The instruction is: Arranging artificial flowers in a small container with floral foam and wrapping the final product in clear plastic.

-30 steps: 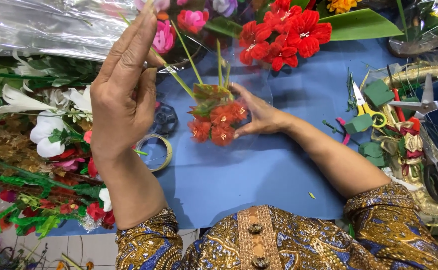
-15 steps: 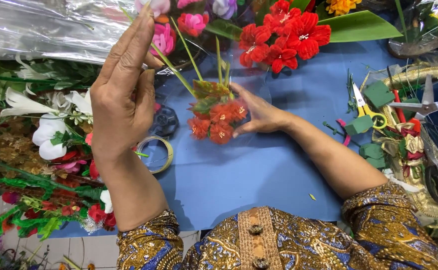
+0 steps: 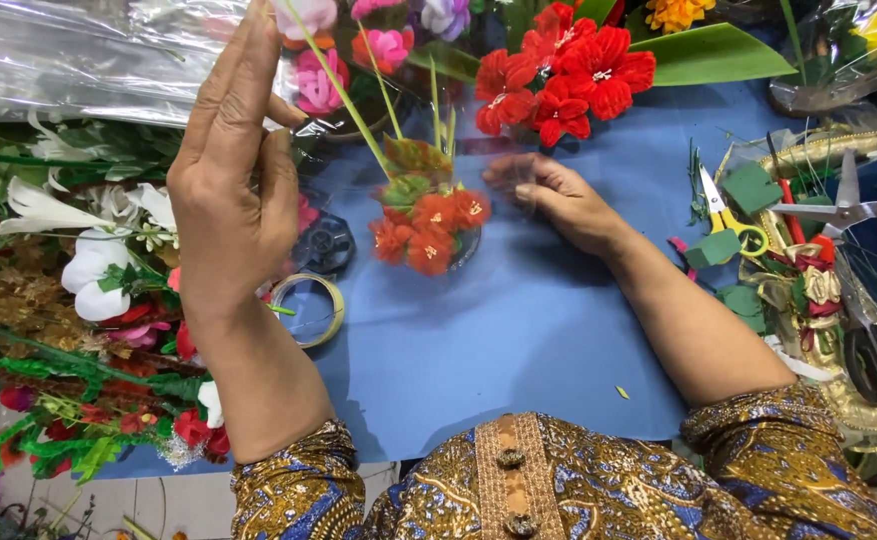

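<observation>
sleeves: blue-gold batik, rolled to the forearm | front: orange placket, ornate buttons | forearms, hands bare

blue sheet [image 3: 518, 340]: matt paper | wrap [image 3: 68, 50]: glossy clear plastic | scissors [image 3: 838, 205]: shiny metal

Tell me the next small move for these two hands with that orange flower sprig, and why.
Probably bring the left hand down toward the orange flower sprig. That hand is raised, fingers straight, apparently pinching the top of a thin green stem, while the blooms lie on the blue sheet and the right hand rests just beyond them, seemingly on clear wrapping. Lowering would let both hands gather the sprig.
</observation>
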